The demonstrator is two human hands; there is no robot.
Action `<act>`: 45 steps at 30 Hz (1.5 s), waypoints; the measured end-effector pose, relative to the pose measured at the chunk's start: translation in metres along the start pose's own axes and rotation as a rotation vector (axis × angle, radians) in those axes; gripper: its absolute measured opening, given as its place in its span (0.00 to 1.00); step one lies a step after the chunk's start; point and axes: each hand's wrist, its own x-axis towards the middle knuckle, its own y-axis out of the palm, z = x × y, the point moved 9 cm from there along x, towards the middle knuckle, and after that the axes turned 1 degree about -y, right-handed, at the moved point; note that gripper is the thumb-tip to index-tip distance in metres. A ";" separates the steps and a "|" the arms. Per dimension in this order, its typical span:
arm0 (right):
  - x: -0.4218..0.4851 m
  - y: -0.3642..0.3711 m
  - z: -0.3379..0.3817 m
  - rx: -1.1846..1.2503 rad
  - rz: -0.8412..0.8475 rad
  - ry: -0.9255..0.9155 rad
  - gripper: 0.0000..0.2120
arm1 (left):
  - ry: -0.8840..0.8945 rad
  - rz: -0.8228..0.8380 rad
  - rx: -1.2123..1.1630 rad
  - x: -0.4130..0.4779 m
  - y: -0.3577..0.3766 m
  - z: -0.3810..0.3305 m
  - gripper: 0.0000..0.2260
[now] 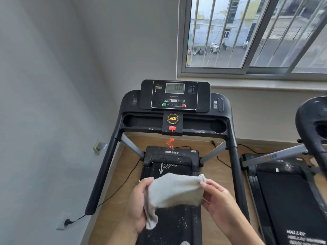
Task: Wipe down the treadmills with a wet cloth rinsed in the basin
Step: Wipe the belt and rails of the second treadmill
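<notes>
Cloth [174,190]: grey, stretched between my two hands above the belt [174,225] of the treadmill [174,121] in front of me.
My left hand [137,206]: closed on the cloth's left end — a loose corner hangs down past my palm.
My right hand [216,198]: fingertips pinching the right corner.
Belt: black, speckled white.
Console [175,95]: screen reads 0.0 — red cord [170,141] dangling below.
Second treadmill [290,188]: just beside, right.
Window [253,35]: barred, beyond.

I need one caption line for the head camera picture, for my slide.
Both hands, left and right, hold a grey cloth above the dusty treadmill.
</notes>
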 end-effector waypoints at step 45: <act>0.000 -0.032 0.097 -0.270 -0.225 -0.305 0.32 | 0.745 -0.401 0.423 -0.031 -0.023 -0.094 0.05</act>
